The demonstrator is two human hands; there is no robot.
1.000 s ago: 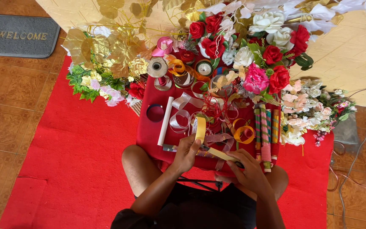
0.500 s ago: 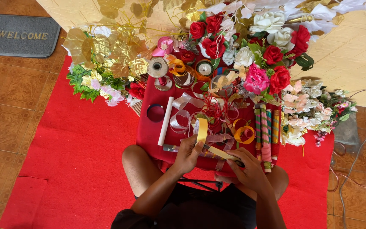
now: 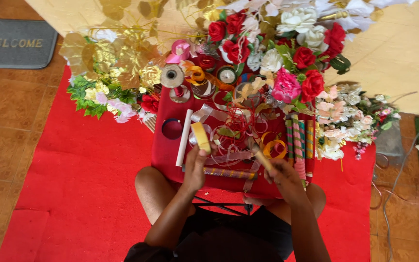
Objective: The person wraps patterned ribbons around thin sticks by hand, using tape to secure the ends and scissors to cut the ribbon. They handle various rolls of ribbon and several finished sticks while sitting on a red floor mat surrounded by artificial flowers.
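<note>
My left hand [image 3: 196, 167] holds up a short yellow ribbon strip [image 3: 201, 137] over the near edge of a low red-covered table [image 3: 163, 155]. My right hand [image 3: 283, 173] grips a thin tan stick or strip [image 3: 262, 157] that angles up to the left. Between the hands lies a patterned wrapped tube [image 3: 229, 173]. A tangle of red and silver ribbon [image 3: 233, 131] sits just beyond my hands, next to a white tube [image 3: 185, 137].
Ribbon spools [image 3: 172, 76], an orange ribbon roll [image 3: 274, 148] and several patterned tubes [image 3: 298, 140] crowd the table. Artificial roses [image 3: 304, 58], gold leaves [image 3: 122, 56] and white flowers [image 3: 345, 114] surround it. A red carpet [image 3: 83, 184] covers the tiled floor; a grey doormat [image 3: 13, 43] lies far left.
My left hand has raised the yellow strip slightly; my right hand has shifted a little with the tan stick. Little else has moved.
</note>
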